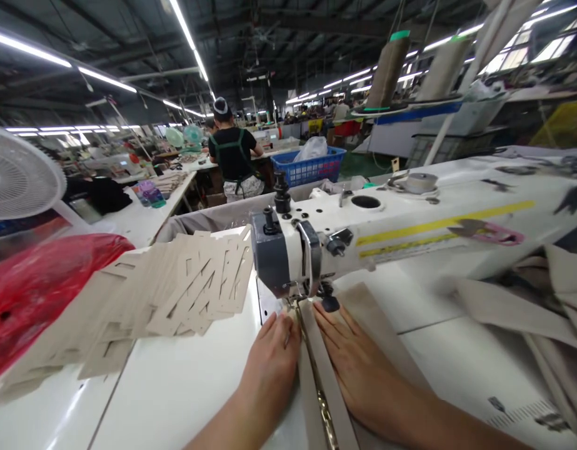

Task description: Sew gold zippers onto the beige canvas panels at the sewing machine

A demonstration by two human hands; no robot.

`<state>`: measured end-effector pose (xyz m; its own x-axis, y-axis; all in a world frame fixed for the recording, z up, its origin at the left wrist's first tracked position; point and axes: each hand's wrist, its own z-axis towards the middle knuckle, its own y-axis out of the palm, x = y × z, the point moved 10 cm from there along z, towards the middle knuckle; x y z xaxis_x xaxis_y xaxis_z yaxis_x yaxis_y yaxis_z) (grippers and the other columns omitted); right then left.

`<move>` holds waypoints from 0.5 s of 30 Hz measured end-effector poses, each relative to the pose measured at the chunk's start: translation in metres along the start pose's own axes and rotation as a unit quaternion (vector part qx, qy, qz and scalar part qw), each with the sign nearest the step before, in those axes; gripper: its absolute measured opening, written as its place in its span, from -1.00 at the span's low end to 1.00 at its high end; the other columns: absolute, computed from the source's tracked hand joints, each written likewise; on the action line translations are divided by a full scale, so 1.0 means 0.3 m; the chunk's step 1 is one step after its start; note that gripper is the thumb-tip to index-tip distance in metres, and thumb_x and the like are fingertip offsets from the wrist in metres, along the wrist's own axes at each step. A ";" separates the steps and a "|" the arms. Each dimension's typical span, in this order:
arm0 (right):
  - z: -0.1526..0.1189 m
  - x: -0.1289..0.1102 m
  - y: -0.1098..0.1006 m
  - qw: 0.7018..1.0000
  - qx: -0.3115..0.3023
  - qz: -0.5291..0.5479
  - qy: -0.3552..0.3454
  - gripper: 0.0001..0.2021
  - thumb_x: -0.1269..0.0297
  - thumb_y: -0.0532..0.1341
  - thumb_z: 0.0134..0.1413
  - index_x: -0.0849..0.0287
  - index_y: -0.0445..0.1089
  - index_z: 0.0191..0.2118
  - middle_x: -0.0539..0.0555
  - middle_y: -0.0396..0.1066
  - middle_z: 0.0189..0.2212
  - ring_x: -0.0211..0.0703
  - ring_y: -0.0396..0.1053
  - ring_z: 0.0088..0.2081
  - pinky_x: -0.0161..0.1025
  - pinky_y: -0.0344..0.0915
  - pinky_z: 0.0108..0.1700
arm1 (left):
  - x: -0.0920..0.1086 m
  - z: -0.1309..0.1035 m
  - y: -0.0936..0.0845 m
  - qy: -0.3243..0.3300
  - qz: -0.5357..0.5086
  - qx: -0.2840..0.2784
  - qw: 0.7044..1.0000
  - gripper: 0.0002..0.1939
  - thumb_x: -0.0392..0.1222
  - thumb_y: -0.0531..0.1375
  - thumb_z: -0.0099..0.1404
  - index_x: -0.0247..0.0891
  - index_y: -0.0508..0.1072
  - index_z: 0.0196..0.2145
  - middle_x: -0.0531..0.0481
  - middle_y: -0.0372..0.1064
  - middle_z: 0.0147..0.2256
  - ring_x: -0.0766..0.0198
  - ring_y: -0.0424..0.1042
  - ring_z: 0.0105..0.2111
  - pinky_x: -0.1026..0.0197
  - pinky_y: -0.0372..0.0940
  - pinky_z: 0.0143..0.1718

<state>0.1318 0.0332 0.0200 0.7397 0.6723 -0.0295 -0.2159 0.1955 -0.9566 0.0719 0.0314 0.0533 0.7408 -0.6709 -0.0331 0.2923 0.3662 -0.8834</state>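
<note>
A white sewing machine (288,250) stands at the centre, its needle area just ahead of both hands. Beneath it runs a beige fabric strip (337,400) with a shiny gold zipper (319,387) along its length. My left hand (276,350) lies at the zipper's left side, fingers bent and close together at the fabric edge; whether it pinches the cloth is hidden. On the right side, my right hand (351,356) rests flat with fingers stretched over the beige fabric, its fingertips close to the presser foot.
Beige cut pieces (208,281) are spread at the left beside a red plastic bag (58,275). Pink-handled snips (499,233) lie on the machine arm. More beige fabric (517,306) sits at right. A person (234,153), blue basket (311,167) and fan (20,175) are beyond.
</note>
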 end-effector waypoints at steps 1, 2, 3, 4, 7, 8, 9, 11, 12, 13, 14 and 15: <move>-0.002 -0.001 0.000 1.000 0.006 -0.002 -0.002 -0.50 0.37 -0.01 0.17 0.33 0.06 0.23 0.22 0.13 0.18 0.04 -0.01 0.23 0.17 0.01 0.20 | 0.000 -0.001 -0.001 0.001 0.000 0.001 1.000 -0.67 -0.49 -0.09 0.31 -0.46 0.33 -0.05 -0.29 0.37 -0.13 0.07 0.38 -0.08 -0.05 0.32 0.00; -0.005 -0.002 -0.002 1.000 0.014 -0.004 -0.004 -0.50 0.38 -0.01 0.16 0.33 0.07 0.22 0.22 0.15 0.17 0.04 0.01 0.22 0.17 0.03 0.19 | 0.000 -0.002 -0.002 0.001 0.002 0.000 1.000 -0.67 -0.48 -0.10 0.31 -0.47 0.33 -0.04 -0.30 0.37 -0.12 0.06 0.37 -0.07 -0.06 0.32 0.00; -0.008 -0.004 -0.003 1.000 0.021 -0.006 -0.007 -0.50 0.40 -0.01 0.15 0.33 0.08 0.22 0.22 0.16 0.16 0.04 0.02 0.22 0.16 0.04 0.18 | 0.000 -0.004 -0.002 0.001 0.005 -0.001 1.000 -0.66 -0.49 -0.10 0.31 -0.49 0.33 -0.04 -0.31 0.36 -0.11 0.05 0.37 -0.06 -0.06 0.32 0.00; -0.010 -0.005 -0.004 1.000 0.027 -0.007 -0.009 -0.50 0.41 -0.01 0.15 0.33 0.09 0.22 0.21 0.18 0.15 0.04 0.04 0.21 0.16 0.05 0.18 | -0.002 -0.005 -0.003 -0.001 0.008 -0.002 1.000 -0.66 -0.49 -0.11 0.31 -0.50 0.32 -0.04 -0.32 0.36 -0.11 0.05 0.37 -0.06 -0.06 0.32 -0.01; -0.011 -0.005 -0.009 0.999 0.041 -0.011 -0.007 -0.49 0.39 -0.01 0.15 0.34 0.07 0.23 0.21 0.22 0.13 0.03 0.07 0.20 0.14 0.07 0.17 | -0.006 -0.007 -0.003 -0.007 0.007 -0.001 1.000 -0.65 -0.48 -0.12 0.31 -0.50 0.33 -0.03 -0.31 0.37 -0.12 0.05 0.37 -0.07 -0.06 0.33 -0.02; -0.010 -0.003 -0.011 0.999 0.043 -0.012 -0.003 -0.49 0.39 -0.01 0.15 0.35 0.05 0.23 0.21 0.22 0.13 0.02 0.07 0.20 0.12 0.07 0.17 | -0.008 -0.006 -0.004 -0.010 0.005 0.002 1.000 -0.65 -0.48 -0.12 0.32 -0.49 0.33 -0.04 -0.30 0.37 -0.13 0.05 0.37 -0.07 -0.04 0.34 -0.03; -0.008 -0.001 -0.015 0.999 0.045 -0.012 0.003 -0.48 0.40 -0.02 0.15 0.36 0.03 0.24 0.22 0.21 0.14 0.01 0.06 0.20 0.11 0.07 0.17 | -0.010 -0.005 -0.005 -0.013 0.006 0.007 1.000 -0.66 -0.47 -0.12 0.32 -0.49 0.34 -0.05 -0.29 0.37 -0.13 0.06 0.37 -0.08 -0.03 0.35 -0.04; -0.002 -0.001 -0.023 0.999 0.040 -0.007 0.011 -0.46 0.43 -0.03 0.14 0.38 -0.02 0.25 0.23 0.14 0.17 0.01 0.03 0.21 0.11 0.06 0.17 | -0.013 -0.004 -0.011 -0.016 0.009 0.020 1.000 -0.67 -0.45 -0.11 0.33 -0.48 0.37 -0.09 -0.29 0.37 -0.12 0.05 0.36 -0.08 0.00 0.37 -0.07; 0.002 -0.002 -0.025 0.999 0.032 0.000 0.015 -0.45 0.45 -0.04 0.14 0.37 -0.04 0.26 0.23 0.10 0.19 0.02 0.00 0.23 0.12 0.05 0.17 | -0.013 -0.005 -0.013 -0.015 0.012 0.025 1.000 -0.68 -0.44 -0.10 0.34 -0.48 0.39 -0.11 -0.30 0.37 -0.11 0.04 0.36 -0.08 0.02 0.38 -0.09; 0.007 -0.002 -0.027 0.999 0.022 0.010 0.020 -0.44 0.46 -0.04 0.13 0.35 -0.06 0.27 0.23 0.06 0.21 0.04 -0.03 0.24 0.14 0.02 0.18 | -0.013 -0.006 -0.014 -0.010 0.015 0.026 0.999 -0.69 -0.43 -0.10 0.34 -0.48 0.40 -0.12 -0.31 0.37 -0.10 0.04 0.35 -0.07 0.03 0.38 -0.10; 0.012 -0.001 -0.028 0.999 0.010 0.023 0.028 -0.44 0.46 -0.04 0.13 0.33 -0.07 0.27 0.23 0.03 0.23 0.06 -0.06 0.25 0.17 -0.01 0.18 | -0.013 -0.008 -0.012 -0.005 0.017 0.024 1.000 -0.69 -0.43 -0.10 0.35 -0.48 0.40 -0.12 -0.31 0.36 -0.09 0.04 0.35 -0.07 0.03 0.38 -0.11; 0.016 0.001 -0.028 0.999 -0.002 0.040 0.036 -0.43 0.45 -0.04 0.14 0.30 -0.08 0.28 0.23 0.00 0.24 0.08 -0.09 0.25 0.19 -0.06 0.19 | -0.014 -0.010 -0.007 0.001 0.020 0.015 1.000 -0.69 -0.42 -0.10 0.35 -0.48 0.39 -0.11 -0.31 0.36 -0.08 0.04 0.34 -0.06 0.04 0.38 -0.11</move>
<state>0.1307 0.0351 0.0294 0.7644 0.6323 -0.1256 -0.2733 0.1414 -0.9515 0.0663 0.0315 0.0537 0.7512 -0.6565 -0.0685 0.2811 0.4120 -0.8667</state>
